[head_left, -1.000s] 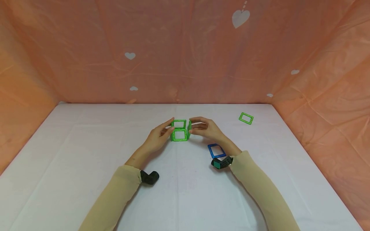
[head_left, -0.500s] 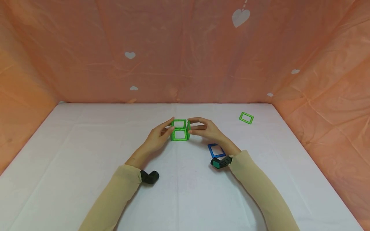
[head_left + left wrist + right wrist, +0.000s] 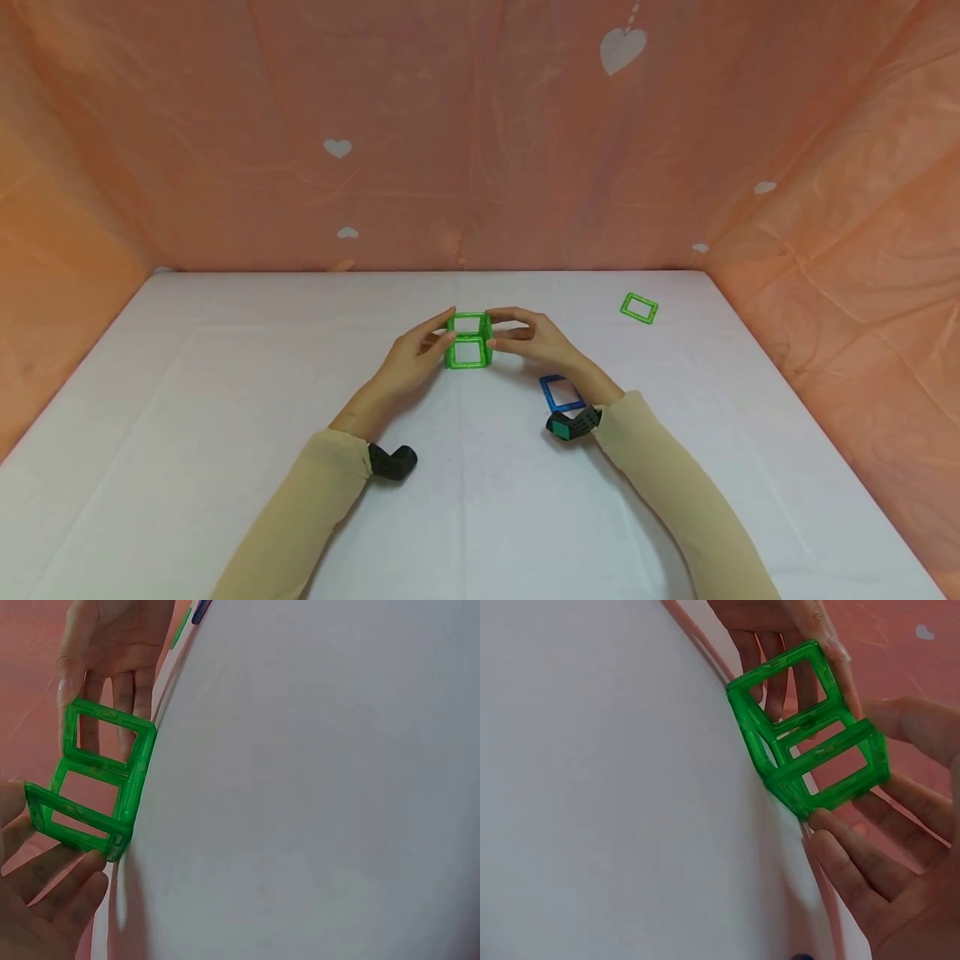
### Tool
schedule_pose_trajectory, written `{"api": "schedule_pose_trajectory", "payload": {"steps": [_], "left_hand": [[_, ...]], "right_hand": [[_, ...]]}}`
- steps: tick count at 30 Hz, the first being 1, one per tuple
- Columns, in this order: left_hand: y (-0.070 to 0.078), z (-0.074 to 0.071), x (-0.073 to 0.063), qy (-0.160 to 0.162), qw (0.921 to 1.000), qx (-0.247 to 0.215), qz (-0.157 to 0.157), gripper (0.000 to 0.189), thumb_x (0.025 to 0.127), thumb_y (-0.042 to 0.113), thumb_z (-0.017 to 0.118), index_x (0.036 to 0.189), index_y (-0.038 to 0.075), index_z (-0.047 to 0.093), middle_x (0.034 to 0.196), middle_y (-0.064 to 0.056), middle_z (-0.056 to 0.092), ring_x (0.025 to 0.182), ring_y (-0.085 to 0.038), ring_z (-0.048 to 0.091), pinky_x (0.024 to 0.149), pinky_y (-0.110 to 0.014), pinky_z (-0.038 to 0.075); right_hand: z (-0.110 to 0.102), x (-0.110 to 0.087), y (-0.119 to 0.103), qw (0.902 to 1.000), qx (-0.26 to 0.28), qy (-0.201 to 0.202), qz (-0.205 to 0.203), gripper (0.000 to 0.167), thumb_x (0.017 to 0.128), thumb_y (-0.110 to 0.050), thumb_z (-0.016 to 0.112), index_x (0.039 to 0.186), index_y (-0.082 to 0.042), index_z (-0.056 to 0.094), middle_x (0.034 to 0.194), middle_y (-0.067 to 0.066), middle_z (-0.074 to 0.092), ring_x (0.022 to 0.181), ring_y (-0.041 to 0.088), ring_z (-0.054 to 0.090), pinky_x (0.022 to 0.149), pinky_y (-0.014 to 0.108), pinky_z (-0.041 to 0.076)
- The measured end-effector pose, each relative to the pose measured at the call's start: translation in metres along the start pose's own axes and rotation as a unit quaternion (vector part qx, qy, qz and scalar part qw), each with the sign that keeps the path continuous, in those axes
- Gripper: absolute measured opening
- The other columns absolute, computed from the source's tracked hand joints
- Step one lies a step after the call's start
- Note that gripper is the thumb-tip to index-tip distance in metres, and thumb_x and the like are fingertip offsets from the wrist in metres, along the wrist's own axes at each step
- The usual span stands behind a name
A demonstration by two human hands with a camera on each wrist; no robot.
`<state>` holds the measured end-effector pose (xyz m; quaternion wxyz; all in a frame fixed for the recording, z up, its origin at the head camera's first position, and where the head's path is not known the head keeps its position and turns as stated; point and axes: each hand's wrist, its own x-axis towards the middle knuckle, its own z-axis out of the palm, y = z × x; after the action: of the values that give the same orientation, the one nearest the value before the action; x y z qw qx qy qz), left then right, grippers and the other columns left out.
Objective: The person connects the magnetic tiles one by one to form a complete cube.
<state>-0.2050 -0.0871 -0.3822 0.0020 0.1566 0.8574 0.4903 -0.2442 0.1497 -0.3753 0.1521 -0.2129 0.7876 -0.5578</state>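
A: Start from the left. What's on your feed?

B: The left hand (image 3: pixel 411 358), half curled, with thumb and fingertips pinching the left wall of a green box (image 3: pixel 468 337) built from plastic frames. I read that as bracing — a steady side for the other to work against.

A: And the box?

B: Mid-table, between the hands, its frames meeting at their edges. I can't tell whether its base touches the tablecloth (image 3: pixel 465 517). The frames have see-through middles, so I'd expect the rims to be the natural place to grip.

A: Right hand?

B: The right hand (image 3: pixel 542 340) is half curled too, thumb and fingertips on the right wall. Holding both sides probably stops the joints from folding.

A: Farther right?

B: A blue frame (image 3: pixel 567 407) on the cloth, just beside the right wrist — handy, I'd guess. Farthest right, I see a loose green frame (image 3: pixel 636 317) lying toward the back, well apart, so out of the hands' way.
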Motion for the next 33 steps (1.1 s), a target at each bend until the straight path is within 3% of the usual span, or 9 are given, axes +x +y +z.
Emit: {"api": "schedule_pose_trajectory", "payload": {"steps": [10, 17, 25, 33], "left_hand": [[0.0021, -0.0019, -0.001, 0.001, 0.9999, -0.005, -0.013, 0.048, 0.1, 0.026, 0.051, 0.146, 0.014, 0.042, 0.132, -0.022, 0.056, 0.112, -0.039, 0.06, 0.096, -0.051, 0.047], [-0.0006, -0.0017, 0.0002, 0.014, 0.9998, -0.014, 0.01, 0.05, 0.099, 0.021, 0.054, 0.145, 0.008, 0.041, 0.132, -0.023, 0.056, 0.109, -0.038, 0.062, 0.094, -0.05, 0.048], [-0.0011, -0.0008, 0.0017, 0.015, 0.9998, -0.014, 0.006, 0.048, 0.099, 0.021, 0.053, 0.143, 0.004, 0.043, 0.132, -0.022, 0.056, 0.111, -0.036, 0.06, 0.096, -0.049, 0.047], [-0.0004, 0.0007, 0.0017, 0.023, 0.9996, -0.012, 0.012, 0.046, 0.099, 0.02, 0.053, 0.14, 0.001, 0.046, 0.133, -0.02, 0.055, 0.114, -0.035, 0.058, 0.097, -0.048, 0.047]], "right_hand": [[0.0004, -0.001, 0.0011, 0.9998, -0.014, -0.001, -0.012, 0.052, 0.09, -0.018, 0.068, 0.139, -0.012, 0.051, 0.135, 0.013, 0.055, 0.117, 0.029, 0.06, 0.098, 0.047, 0.047], [-0.0004, -0.0004, 0.0036, 0.9994, -0.027, -0.003, -0.02, 0.053, 0.091, -0.021, 0.066, 0.14, -0.009, 0.049, 0.135, 0.016, 0.055, 0.119, 0.031, 0.059, 0.097, 0.046, 0.048], [-0.0022, -0.0012, 0.0064, 0.9981, -0.036, 0.003, -0.051, 0.056, 0.089, -0.033, 0.068, 0.137, -0.008, 0.052, 0.13, 0.016, 0.058, 0.113, 0.027, 0.063, 0.092, 0.04, 0.052], [-0.0023, -0.0017, 0.0027, 0.9988, -0.014, 0.017, -0.045, 0.041, 0.09, -0.015, 0.067, 0.128, -0.004, 0.059, 0.127, 0.016, 0.06, 0.11, 0.027, 0.064, 0.091, 0.036, 0.052]]}}
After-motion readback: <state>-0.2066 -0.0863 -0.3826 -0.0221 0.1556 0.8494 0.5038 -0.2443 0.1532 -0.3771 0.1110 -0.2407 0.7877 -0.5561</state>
